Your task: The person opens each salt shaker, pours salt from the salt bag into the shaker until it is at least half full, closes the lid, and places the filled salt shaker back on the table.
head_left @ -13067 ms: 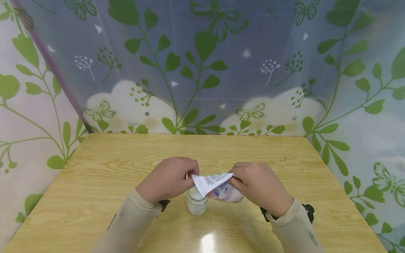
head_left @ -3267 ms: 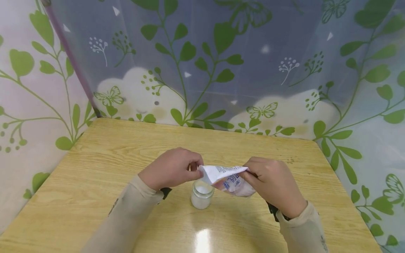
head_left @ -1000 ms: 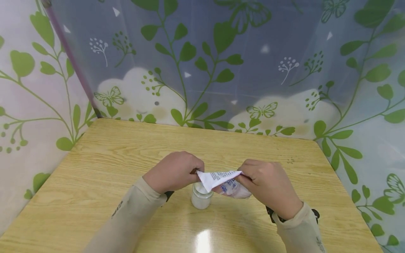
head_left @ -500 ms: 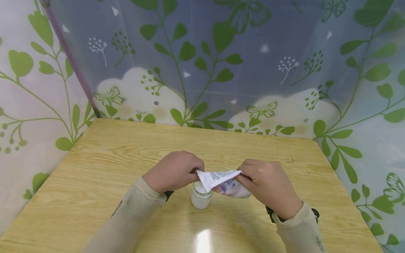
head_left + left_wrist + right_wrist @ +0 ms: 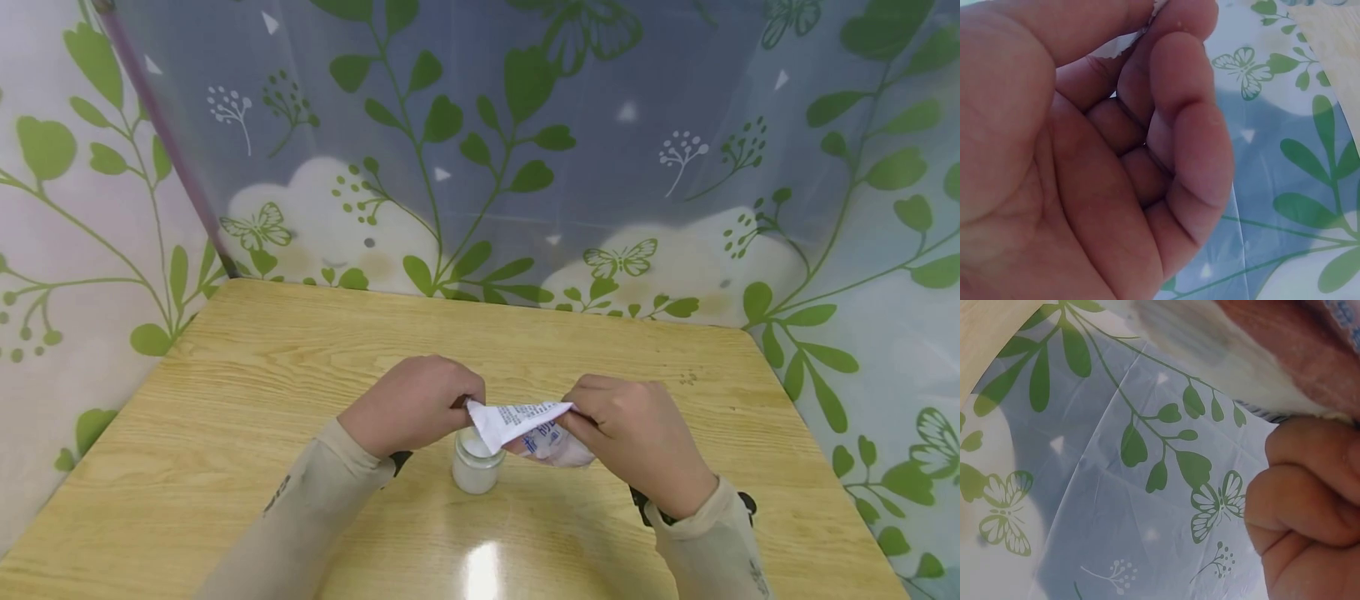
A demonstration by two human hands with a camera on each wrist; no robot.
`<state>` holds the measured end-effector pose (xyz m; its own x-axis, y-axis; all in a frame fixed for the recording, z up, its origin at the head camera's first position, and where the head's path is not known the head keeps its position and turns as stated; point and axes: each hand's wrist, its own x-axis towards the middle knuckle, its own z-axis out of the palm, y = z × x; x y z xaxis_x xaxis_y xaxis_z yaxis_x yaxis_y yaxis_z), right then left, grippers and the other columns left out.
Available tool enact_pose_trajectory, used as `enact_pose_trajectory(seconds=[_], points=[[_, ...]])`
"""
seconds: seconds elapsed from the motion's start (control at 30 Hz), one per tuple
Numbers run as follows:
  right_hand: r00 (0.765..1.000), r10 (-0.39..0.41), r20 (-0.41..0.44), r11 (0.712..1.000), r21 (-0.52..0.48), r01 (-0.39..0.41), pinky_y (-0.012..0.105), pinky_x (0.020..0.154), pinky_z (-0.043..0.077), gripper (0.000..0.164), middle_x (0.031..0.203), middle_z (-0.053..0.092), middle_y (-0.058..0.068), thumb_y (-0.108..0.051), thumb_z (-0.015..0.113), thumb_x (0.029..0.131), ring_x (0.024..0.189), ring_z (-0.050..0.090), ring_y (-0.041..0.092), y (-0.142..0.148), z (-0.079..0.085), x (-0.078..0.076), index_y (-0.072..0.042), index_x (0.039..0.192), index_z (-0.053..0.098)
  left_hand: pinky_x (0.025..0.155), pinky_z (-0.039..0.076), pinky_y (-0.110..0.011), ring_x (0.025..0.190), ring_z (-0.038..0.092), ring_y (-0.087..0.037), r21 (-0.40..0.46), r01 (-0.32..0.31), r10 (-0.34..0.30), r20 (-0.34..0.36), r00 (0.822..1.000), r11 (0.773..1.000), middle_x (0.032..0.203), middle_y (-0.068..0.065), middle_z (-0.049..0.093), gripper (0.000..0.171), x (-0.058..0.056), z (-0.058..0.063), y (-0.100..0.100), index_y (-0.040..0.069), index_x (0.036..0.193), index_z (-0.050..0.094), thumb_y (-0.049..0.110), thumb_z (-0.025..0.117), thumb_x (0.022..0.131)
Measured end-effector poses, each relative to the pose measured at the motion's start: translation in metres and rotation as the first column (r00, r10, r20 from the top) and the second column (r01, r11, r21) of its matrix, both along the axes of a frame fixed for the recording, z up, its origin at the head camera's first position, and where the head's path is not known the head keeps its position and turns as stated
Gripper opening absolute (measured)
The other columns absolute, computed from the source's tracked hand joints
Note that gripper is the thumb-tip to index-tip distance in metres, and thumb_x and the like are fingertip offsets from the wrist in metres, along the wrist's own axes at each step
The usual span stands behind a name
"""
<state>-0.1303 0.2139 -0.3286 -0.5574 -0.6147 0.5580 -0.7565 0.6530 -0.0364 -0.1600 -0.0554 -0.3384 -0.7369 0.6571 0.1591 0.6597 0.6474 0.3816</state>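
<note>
A white plastic bag (image 5: 519,423) with dark print and blue lettering is stretched between my two hands, its left end tilted down over a small glass jar (image 5: 476,473). My left hand (image 5: 416,404) pinches the bag's left corner between thumb and forefinger; in the left wrist view a sliver of the bag (image 5: 1124,47) shows between them. The right hand (image 5: 636,435) grips the other end, fingers curled at the bag's edge (image 5: 1235,347) in the right wrist view. White contents fill the jar, which stands upright on the table. Its far rim is partly hidden by the bag and left hand.
The wood-grain table (image 5: 300,333) reaches back to a curtain (image 5: 480,167) printed with green leaves and butterflies, which also hangs on both sides. A dark strap device (image 5: 641,506) sits at my right wrist. Light reflects off the table before the jar.
Since 3.3 s ago the left hand has turned slightly and the bag's left corner has dropped nearer the jar. In the last second hands, bag and jar hold almost still.
</note>
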Motion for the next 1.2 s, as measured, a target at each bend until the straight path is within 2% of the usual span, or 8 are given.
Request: enact_pose_trajectory(seconds=[0.37,0.67,0.9,1.2], points=[[1.0,-0.012,-0.006,1.0,0.012,0.012,0.021,0.051,0.046,0.013,0.075,0.068,-0.007,-0.005,0.086,0.08,0.059,0.054,0.0,-0.0012,0.0038,-0.0001,-0.013,0.078,0.077,0.062,0.043,-0.026,0.063,0.047,-0.007,-0.008,0.001,-0.001,0.001,1.0,1.0,0.072,0.015,0.059,0.021,-0.0008,0.0011,0.0008,0.024,0.077,0.067,0.013,0.075,0.093],[1.0,-0.018,-0.001,1.0,0.025,0.018,0.021,0.051,0.047,0.01,0.077,0.07,-0.005,-0.006,0.086,0.081,0.059,0.056,0.001,-0.0027,0.0044,0.0016,-0.012,0.079,0.078,0.063,0.044,-0.026,0.063,0.048,-0.008,-0.025,-0.001,0.002,0.013,1.0,1.0,0.074,0.014,0.062,0.018,0.0002,0.0,0.0008,0.022,0.078,0.068,0.013,0.075,0.092],[0.999,-0.011,-0.031,1.0,0.022,0.011,0.022,0.051,0.049,0.012,0.077,0.071,-0.005,-0.007,0.088,0.079,0.059,0.059,0.002,-0.0017,0.0033,0.0005,-0.011,0.079,0.077,0.062,0.044,-0.027,0.063,0.049,-0.008,-0.028,-0.012,0.012,0.024,1.0,1.0,0.074,0.015,0.062,0.017,0.0004,0.0008,0.0019,0.023,0.079,0.069,0.014,0.075,0.093],[0.999,-0.013,-0.047,1.0,0.014,0.014,0.023,0.051,0.05,0.012,0.076,0.07,-0.004,-0.007,0.089,0.078,0.059,0.059,0.003,-0.001,0.002,0.0004,-0.011,0.079,0.077,0.061,0.043,-0.026,0.063,0.048,-0.008,-0.03,-0.007,0.007,0.007,1.0,1.0,0.073,0.013,0.062,0.018,0.0002,0.0007,0.002,0.021,0.078,0.069,0.012,0.075,0.092]])
